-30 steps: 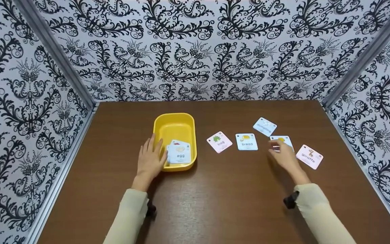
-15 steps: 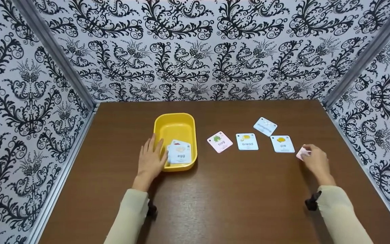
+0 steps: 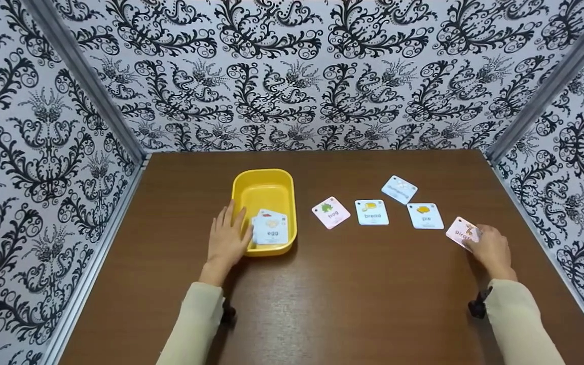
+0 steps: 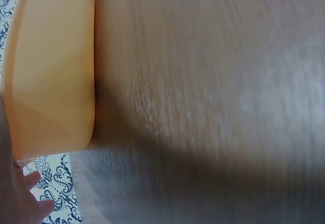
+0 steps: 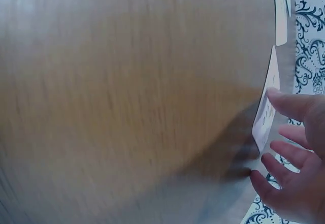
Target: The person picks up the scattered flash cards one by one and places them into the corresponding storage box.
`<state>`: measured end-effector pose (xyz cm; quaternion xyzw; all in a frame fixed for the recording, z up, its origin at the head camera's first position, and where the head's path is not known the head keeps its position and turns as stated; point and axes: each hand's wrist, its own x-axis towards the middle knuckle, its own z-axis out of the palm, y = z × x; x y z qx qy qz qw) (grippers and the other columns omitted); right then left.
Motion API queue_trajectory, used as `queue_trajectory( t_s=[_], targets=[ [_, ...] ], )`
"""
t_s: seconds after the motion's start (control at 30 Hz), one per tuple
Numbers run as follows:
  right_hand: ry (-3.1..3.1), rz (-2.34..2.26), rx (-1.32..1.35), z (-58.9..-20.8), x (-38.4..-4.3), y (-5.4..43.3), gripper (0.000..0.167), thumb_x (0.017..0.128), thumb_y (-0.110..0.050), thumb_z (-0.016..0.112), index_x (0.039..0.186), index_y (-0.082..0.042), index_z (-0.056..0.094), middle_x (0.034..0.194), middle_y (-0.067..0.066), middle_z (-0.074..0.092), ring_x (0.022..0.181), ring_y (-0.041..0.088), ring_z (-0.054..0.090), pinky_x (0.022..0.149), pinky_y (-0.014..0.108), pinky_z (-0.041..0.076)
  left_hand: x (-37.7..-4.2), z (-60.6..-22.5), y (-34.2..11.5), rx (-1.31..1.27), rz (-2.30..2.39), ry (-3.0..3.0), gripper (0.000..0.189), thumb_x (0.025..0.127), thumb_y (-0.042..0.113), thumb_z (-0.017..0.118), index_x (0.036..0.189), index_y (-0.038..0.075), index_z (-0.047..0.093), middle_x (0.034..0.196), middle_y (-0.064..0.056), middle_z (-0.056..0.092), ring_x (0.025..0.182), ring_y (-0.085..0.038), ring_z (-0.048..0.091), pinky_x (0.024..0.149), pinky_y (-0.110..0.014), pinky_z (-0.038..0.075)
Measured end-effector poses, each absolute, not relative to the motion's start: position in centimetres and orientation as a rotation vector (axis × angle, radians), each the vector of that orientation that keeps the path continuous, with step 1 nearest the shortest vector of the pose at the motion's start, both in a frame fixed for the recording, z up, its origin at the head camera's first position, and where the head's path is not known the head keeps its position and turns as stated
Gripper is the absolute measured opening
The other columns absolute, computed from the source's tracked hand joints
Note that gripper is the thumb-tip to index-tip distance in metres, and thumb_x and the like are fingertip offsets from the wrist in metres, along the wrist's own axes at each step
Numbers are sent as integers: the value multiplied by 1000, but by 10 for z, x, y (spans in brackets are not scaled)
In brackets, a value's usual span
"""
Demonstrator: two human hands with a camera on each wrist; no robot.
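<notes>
My left hand (image 3: 227,235) rests on the left rim of a yellow tray (image 3: 293,203), fingers straight and spread. Inside the tray an egg flashcard (image 3: 271,234) lies over other cards, mostly covered. In the left wrist view, the tray's side wall (image 4: 53,71) stands beside the hand. My right hand (image 3: 492,248) is at the right end of a pink giraffe flashcard (image 3: 459,232), covering part of it. In the right wrist view, the thumb is at the giraffe card (image 5: 263,125) and the other fingers are spread, loosely bent; the card lies on the table.
On the brown table (image 3: 342,294) lie a frog card (image 3: 331,213), a bread card (image 3: 372,213), a pie card (image 3: 426,216) and a dumpling card (image 3: 399,189). Patterned walls (image 3: 292,81) enclose the back and both sides.
My right hand has moved right from over the pie card, across the giraffe card, to its right end. The pie card is uncovered. My left hand has stayed on the tray.
</notes>
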<state>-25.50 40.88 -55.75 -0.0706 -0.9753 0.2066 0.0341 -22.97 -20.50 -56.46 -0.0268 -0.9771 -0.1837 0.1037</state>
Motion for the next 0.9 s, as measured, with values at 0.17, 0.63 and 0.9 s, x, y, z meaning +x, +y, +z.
queue_trajectory(
  t_s=[0.17,0.63,0.9],
  targets=[
    [-3067,663,-246,-553,-255,412,60,90,-16,67,134,17,44,129,44,48,107,59,49,93,67,41,-229,-563,-204,-77,-548,-2881,55,101,40,49,148,13,47,164,-15,25,147,-41,30,121,-61,24],
    [-3215,727,-207,-543,-257,419,79,88,-29,71,144,9,31,134,47,29,115,64,27,86,72,31,-229,-563,-205,-92,-519,-2862,55,100,40,49,148,11,48,163,-17,27,145,-42,32,119,-62,27],
    [-3269,812,-246,-544,-252,420,83,88,-33,70,140,16,29,128,49,28,111,59,30,91,70,30,-229,-564,-205,-98,-521,-2855,55,100,40,48,147,11,48,162,-17,28,144,-42,33,119,-62,27]
  ],
)
